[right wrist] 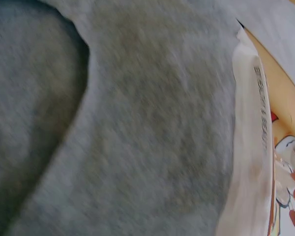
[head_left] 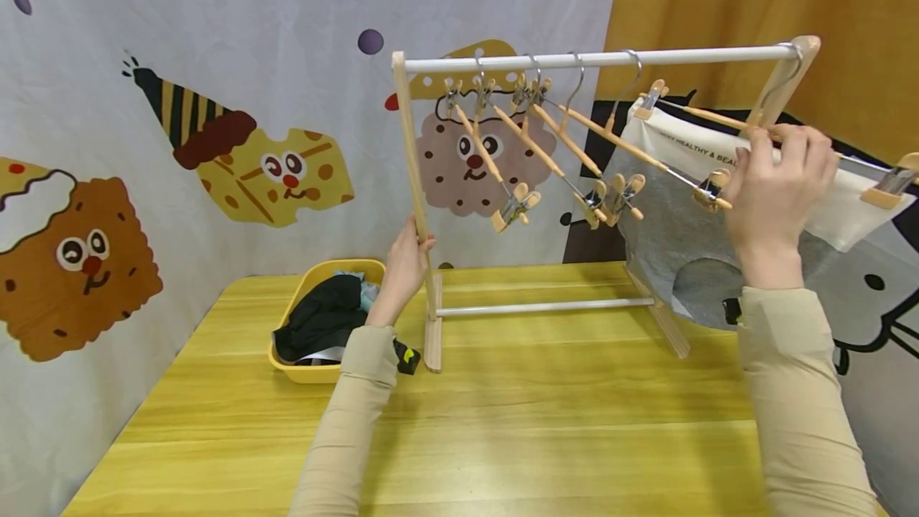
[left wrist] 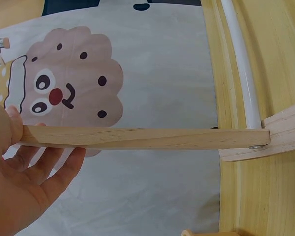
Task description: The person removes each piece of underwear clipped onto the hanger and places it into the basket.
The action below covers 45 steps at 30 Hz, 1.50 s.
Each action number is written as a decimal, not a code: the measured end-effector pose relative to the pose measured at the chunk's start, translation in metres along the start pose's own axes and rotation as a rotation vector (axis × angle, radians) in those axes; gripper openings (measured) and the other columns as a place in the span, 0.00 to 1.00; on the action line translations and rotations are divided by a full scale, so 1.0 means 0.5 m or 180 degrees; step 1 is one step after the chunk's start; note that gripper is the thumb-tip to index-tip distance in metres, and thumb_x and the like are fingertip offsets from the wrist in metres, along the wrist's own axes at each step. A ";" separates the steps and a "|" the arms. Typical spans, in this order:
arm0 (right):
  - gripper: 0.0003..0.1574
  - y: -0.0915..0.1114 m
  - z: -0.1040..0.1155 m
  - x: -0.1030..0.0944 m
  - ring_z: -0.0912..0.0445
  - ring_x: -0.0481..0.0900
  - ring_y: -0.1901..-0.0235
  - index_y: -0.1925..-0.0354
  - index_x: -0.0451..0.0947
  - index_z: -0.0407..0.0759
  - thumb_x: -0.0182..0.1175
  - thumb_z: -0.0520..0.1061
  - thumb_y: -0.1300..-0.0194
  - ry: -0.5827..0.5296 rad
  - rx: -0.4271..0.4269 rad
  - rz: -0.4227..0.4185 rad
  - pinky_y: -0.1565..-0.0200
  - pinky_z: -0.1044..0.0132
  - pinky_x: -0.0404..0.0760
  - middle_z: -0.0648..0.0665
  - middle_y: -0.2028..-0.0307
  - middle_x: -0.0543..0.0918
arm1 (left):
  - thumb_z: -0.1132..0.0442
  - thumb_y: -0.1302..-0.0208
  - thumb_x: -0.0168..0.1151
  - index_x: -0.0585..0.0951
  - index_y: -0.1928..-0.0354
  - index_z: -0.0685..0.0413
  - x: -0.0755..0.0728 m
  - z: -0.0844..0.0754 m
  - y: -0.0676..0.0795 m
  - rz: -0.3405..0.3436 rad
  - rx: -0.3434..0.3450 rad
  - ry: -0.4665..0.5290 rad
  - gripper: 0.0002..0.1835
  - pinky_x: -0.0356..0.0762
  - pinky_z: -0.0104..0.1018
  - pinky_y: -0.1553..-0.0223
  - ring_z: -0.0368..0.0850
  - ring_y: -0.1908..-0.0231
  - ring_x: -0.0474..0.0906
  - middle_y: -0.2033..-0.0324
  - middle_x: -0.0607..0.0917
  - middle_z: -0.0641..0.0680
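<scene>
At the left of a small wooden clothes rack, my left hand (head_left: pixel 405 266) grips the upright post (head_left: pixel 412 158), thumb on one side and fingers on the other in the left wrist view. My right hand (head_left: pixel 778 190) holds the wooden bar of a clip hanger (head_left: pixel 718 116) near the rack's right end. Grey briefs (head_left: pixel 649 214) with a printed white waistband (right wrist: pixel 250 137) hang from its clips. The hanger's hook is at the right end of the white rail (head_left: pixel 704 56). The briefs fill most of the right wrist view, where only fingertips show at the edge.
Several bare clip hangers (head_left: pixel 527 142) hang along the rail's left and middle. Left of the rack, a yellow basin (head_left: pixel 301 373) holds dark and light-blue clothes (head_left: pixel 326 313). The rack stands on a wood-grain table (head_left: pixel 546 437), before a cartoon-printed curtain (head_left: pixel 287 14).
</scene>
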State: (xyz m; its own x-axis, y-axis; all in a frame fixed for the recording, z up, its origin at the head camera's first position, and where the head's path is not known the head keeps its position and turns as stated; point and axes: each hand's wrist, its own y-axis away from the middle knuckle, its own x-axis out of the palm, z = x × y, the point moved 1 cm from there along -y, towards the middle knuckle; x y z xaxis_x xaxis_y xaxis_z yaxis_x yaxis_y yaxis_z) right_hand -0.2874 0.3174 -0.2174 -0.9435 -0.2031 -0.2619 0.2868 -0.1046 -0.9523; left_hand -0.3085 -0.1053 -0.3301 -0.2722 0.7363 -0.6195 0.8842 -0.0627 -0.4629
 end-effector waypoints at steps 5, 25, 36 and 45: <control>0.25 -0.018 -0.017 -0.011 0.33 0.64 0.43 0.41 0.70 0.34 0.47 0.49 0.29 0.0329 0.0447 0.0351 0.36 0.40 0.54 0.28 0.47 0.72 | 0.61 0.27 0.46 0.61 0.35 0.61 0.002 0.001 -0.001 0.0013 -0.0037 0.0007 0.22 0.80 0.50 0.55 0.58 0.50 0.79 0.53 0.78 0.63; 0.23 -0.047 -0.017 -0.018 0.32 0.71 0.51 0.51 0.78 0.27 0.45 0.44 0.27 0.0443 0.0749 0.0374 0.49 0.39 0.65 0.24 0.58 0.78 | 0.61 0.27 0.46 0.60 0.34 0.60 0.001 -0.002 0.000 -0.0004 -0.0015 -0.0033 0.23 0.80 0.49 0.54 0.59 0.49 0.78 0.52 0.79 0.63; 0.25 -0.055 0.001 -0.038 0.32 0.71 0.52 0.52 0.80 0.29 0.44 0.47 0.27 0.0316 0.0712 0.0043 0.48 0.40 0.66 0.25 0.59 0.78 | 0.63 0.28 0.48 0.61 0.35 0.63 0.001 -0.002 0.001 -0.0046 0.0037 -0.0018 0.23 0.80 0.50 0.55 0.59 0.51 0.79 0.54 0.79 0.63; 0.26 -0.023 0.013 -0.045 0.32 0.71 0.53 0.53 0.80 0.29 0.43 0.48 0.26 0.0291 0.0615 0.0101 0.51 0.39 0.66 0.25 0.60 0.78 | 0.63 0.28 0.48 0.60 0.34 0.63 0.001 0.000 0.002 -0.0070 0.0088 -0.0052 0.24 0.80 0.50 0.55 0.60 0.51 0.79 0.54 0.79 0.64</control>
State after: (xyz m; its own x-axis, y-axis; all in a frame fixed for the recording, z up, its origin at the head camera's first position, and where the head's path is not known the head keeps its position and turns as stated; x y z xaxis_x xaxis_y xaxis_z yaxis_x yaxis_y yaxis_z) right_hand -0.2682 0.3166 -0.1995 -0.9421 -0.1211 -0.3127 0.3348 -0.2862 -0.8978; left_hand -0.3076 -0.1049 -0.3311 -0.2978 0.7267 -0.6190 0.8671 -0.0654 -0.4939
